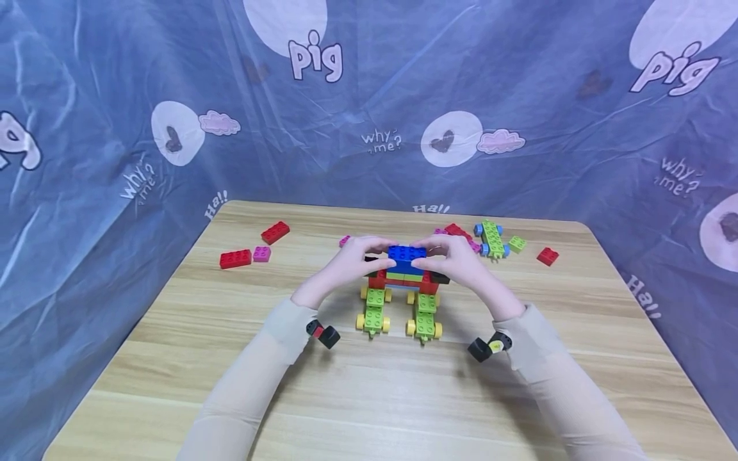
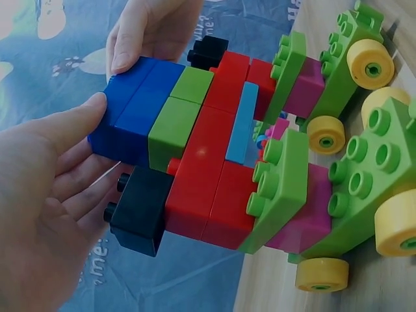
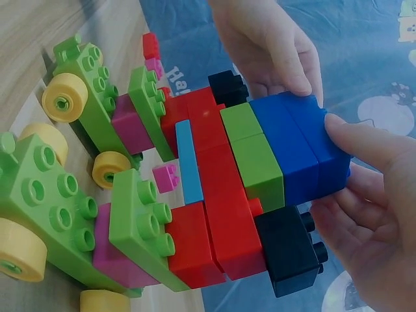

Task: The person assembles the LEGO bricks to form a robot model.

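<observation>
A blue printed cloth (image 1: 323,176) is hung behind the toy-brick model (image 1: 403,282), and a wood-grain surface (image 1: 144,371) is spread beneath it. The model is stood upright on the surface, its weight carried on two lime bases with yellow wheels (image 1: 374,317) (image 1: 425,323), set apart under its legs, probably for a broad, steady footing. The model's top is flanked by the left hand (image 1: 360,259) and the right hand (image 1: 452,257). By each grip the stacked blue bricks (image 1: 407,258) are pinched, thumb on the near face and fingers curled behind, presumably so that pressure is shared evenly and the stack is kept square. Whether every stud is fully seated cannot be told. Behind and right of the model, a lime base with blue wheels (image 1: 492,238) is set aside. Well left of the model, two red bricks (image 1: 235,258) (image 1: 275,232) are laid, likely out of the hands' way. On the model's flanks black bricks (image 2: 140,211) are mounted, matched for balance, it seems. Left of the model, a small pink brick (image 1: 262,254) is placed.
</observation>
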Tool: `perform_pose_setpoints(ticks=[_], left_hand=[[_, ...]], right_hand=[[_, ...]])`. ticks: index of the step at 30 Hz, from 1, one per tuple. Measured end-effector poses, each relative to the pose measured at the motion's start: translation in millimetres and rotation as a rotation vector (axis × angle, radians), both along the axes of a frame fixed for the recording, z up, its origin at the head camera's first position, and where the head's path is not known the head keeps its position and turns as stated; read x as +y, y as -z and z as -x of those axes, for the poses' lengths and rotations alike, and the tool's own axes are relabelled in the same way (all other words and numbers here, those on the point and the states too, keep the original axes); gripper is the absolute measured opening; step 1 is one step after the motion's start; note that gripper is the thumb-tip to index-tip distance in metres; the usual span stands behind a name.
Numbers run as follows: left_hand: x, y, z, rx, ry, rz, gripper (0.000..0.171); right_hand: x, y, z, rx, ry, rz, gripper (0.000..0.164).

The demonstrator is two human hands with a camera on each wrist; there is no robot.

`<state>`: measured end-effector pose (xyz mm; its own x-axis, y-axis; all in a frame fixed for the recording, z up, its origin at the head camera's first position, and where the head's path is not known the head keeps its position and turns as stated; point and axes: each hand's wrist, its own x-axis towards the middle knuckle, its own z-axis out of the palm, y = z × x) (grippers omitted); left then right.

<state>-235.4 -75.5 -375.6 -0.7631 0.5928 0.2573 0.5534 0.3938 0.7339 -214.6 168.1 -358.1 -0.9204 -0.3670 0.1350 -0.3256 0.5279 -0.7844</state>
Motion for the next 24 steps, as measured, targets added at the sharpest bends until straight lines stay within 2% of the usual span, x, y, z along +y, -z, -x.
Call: perform_pose_setpoints(ticks=[4,10,15,24], left_hand=[[-1.2,-1.3,-1.1,0.015,0.011,0.012,0.047],[-9.7,-1.0,-0.9,0.024,0.009,-0.017,0.049],[-25.7,1.7,2.7,0.021,-0.041,-0.052,0.045],[-71.0,8.0,5.0,0.033,-0.170,-0.025,0.047]], right_hand=[[0.5,0.9,-0.1,0.029,-0.009,-0.008,0.042],[0.6,1.1,0.1,0.076,-0.030,-0.033,0.040],[0.1,2.7,0.8,0.098,-0.064,-0.020,0.039],[-0.3,6.2,2.0,0.098,-0.073,-0.026,0.043]])
